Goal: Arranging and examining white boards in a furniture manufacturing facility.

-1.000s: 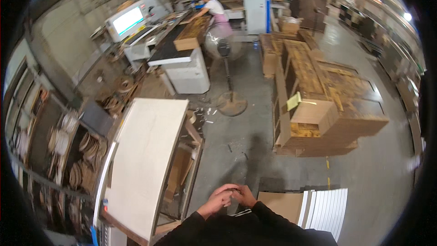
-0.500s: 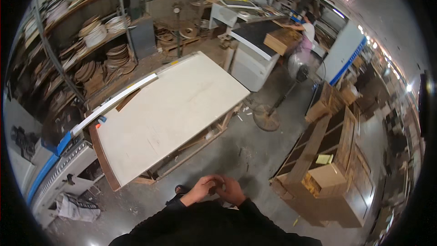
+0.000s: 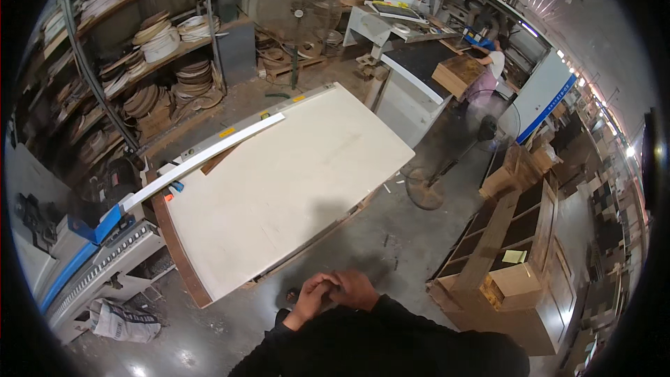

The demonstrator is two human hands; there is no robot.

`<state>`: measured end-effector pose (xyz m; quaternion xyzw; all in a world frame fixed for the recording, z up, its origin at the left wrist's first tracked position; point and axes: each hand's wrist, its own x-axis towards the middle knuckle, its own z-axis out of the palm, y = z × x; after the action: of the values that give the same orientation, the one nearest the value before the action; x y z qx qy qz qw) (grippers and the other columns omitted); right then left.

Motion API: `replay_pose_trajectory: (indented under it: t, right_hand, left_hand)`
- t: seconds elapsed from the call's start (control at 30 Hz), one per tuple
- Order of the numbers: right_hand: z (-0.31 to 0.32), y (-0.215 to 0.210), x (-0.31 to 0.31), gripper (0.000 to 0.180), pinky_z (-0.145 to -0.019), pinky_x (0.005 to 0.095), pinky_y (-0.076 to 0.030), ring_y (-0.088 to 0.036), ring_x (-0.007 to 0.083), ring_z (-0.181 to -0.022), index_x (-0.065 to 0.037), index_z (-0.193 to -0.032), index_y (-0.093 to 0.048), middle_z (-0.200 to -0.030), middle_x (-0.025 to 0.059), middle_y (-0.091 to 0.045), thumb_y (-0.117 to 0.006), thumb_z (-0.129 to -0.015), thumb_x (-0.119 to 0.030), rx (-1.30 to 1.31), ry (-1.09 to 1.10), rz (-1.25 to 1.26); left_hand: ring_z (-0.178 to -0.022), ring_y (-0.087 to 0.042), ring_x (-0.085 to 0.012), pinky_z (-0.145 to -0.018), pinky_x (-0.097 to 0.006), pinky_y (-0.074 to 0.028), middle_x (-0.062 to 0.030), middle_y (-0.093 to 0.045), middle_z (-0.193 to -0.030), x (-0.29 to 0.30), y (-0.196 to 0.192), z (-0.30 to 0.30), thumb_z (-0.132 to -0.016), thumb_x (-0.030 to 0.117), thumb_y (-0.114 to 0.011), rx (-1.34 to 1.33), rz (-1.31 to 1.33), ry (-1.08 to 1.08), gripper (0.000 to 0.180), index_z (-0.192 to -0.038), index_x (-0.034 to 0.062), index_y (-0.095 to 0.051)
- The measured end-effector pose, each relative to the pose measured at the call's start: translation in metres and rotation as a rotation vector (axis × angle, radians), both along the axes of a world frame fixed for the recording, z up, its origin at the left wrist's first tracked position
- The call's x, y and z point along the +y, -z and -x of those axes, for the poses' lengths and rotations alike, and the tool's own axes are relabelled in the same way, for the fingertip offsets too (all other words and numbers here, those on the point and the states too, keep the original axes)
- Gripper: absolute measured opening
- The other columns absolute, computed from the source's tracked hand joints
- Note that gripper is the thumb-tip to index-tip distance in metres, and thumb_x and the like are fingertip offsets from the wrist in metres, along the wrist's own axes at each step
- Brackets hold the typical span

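- Hands meet low in the view: the left hand (image 3: 312,298) and the right hand (image 3: 357,288) are pressed together with fingers curled; whether anything sits between them cannot be told, nor how tightly they close.
- Black sleeves (image 3: 391,338) hide both forearms and are cut off by the lower edge.
- Something small and dark on the floor just beside the left hand is too unclear to name.
- Nearest to the hands is a large white panel (image 3: 279,188), lying flat on a low tabletop just ahead and to the left, a long white strip (image 3: 209,157) along its far edge.
- Grey concrete floor (image 3: 391,237), stained, lies under the hands.
- Shelves (image 3: 146,63) with coiled rolls stand left; a standing fan (image 3: 447,167) and wooden cabinets (image 3: 516,265) stand right; a person (image 3: 492,73) works far off.
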<state>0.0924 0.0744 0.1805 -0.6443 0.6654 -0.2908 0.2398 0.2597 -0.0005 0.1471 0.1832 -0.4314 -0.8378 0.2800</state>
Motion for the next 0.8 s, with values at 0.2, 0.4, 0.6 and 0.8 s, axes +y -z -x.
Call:
replay_pose_trajectory:
  t: [0.2, 0.4, 0.6, 0.8]
  right_hand:
    - [-0.003, 0.016, -0.040, 0.040, -0.086, 0.0524, -0.054, -0.069, 0.0448, -0.098, -0.006, -0.113, -0.067, -0.101, 0.0187, -0.071, -0.077, -0.083, -0.030, -0.134, -0.163, 0.019]
    - [0.026, 0.011, -0.094, 0.036, -0.082, 0.0523, -0.053, -0.067, 0.0436, -0.091, -0.006, -0.110, -0.067, -0.096, 0.0181, -0.070, -0.079, -0.086, -0.029, -0.202, -0.250, 0.080]
    - [0.064, 0.002, -0.148, 0.028, -0.076, 0.0484, -0.053, -0.067, 0.0416, -0.082, -0.006, -0.097, -0.061, -0.083, 0.0177, -0.065, -0.080, -0.083, -0.022, -0.210, -0.341, 0.166]
    - [0.114, -0.011, -0.195, 0.025, -0.081, 0.0469, -0.053, -0.066, 0.0412, -0.081, -0.004, -0.092, -0.059, -0.081, 0.0173, -0.066, -0.077, -0.079, -0.016, -0.288, -0.412, 0.161]
  left_hand:
    - [-0.085, -0.058, -0.0065, -0.075, -0.023, -0.046, -0.0005, -0.071, -0.104, -0.022, 0.021, -0.020, -0.106, 0.003, -0.049, -0.145, -0.100, -0.097, 0.024, -0.107, 0.0032, -0.072]
    - [-0.057, -0.049, -0.0093, -0.053, -0.026, -0.041, -0.0019, -0.056, -0.071, -0.058, -0.011, 0.003, -0.102, -0.002, -0.044, -0.204, -0.090, -0.181, 0.026, -0.104, -0.0001, -0.069]
    - [-0.058, -0.046, -0.0079, -0.053, -0.026, -0.038, -0.0004, -0.054, -0.071, -0.089, -0.018, 0.050, -0.102, -0.003, -0.043, -0.210, -0.089, -0.337, 0.026, -0.103, 0.0009, -0.068]
    - [-0.058, -0.043, -0.0067, -0.054, -0.026, -0.036, 0.0005, -0.052, -0.071, -0.118, -0.034, 0.101, -0.103, -0.005, -0.040, -0.194, -0.108, -0.415, 0.027, -0.102, 0.0016, -0.067]
